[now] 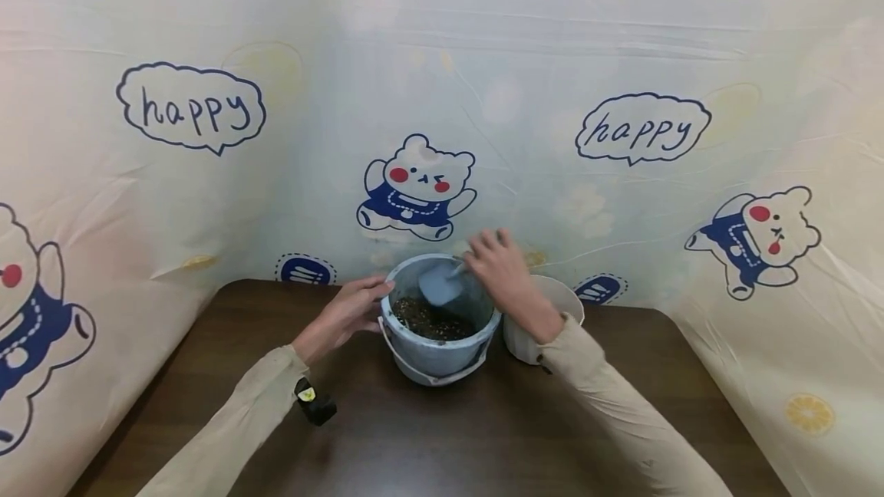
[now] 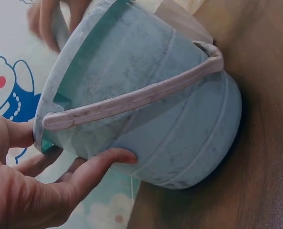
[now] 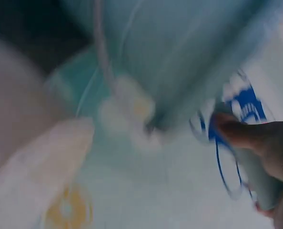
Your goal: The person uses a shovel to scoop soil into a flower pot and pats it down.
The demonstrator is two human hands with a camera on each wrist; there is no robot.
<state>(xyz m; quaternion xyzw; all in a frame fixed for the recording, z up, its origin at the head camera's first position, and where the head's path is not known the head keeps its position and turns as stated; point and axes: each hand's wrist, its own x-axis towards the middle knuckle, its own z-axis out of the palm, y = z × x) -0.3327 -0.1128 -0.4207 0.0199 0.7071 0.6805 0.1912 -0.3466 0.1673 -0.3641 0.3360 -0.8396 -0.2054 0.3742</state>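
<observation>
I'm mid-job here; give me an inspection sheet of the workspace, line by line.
Surface: brown wooden table, under the bucket.
Job's things: blue bucket upright, dark, speckled loose material inside; blue scoop in the bucket's mouth, above the material; white container right of the bucket, its contents hidden from view.
Clutter: nothing seen.
Hands: left hand holds the bucket at its rim; right hand grips the scoop's handle. Right wrist view blurred.
Cables: nothing seen.
Surroundings: pale backdrop with cartoon bears and "happy" bubbles; black device at the left wrist.
</observation>
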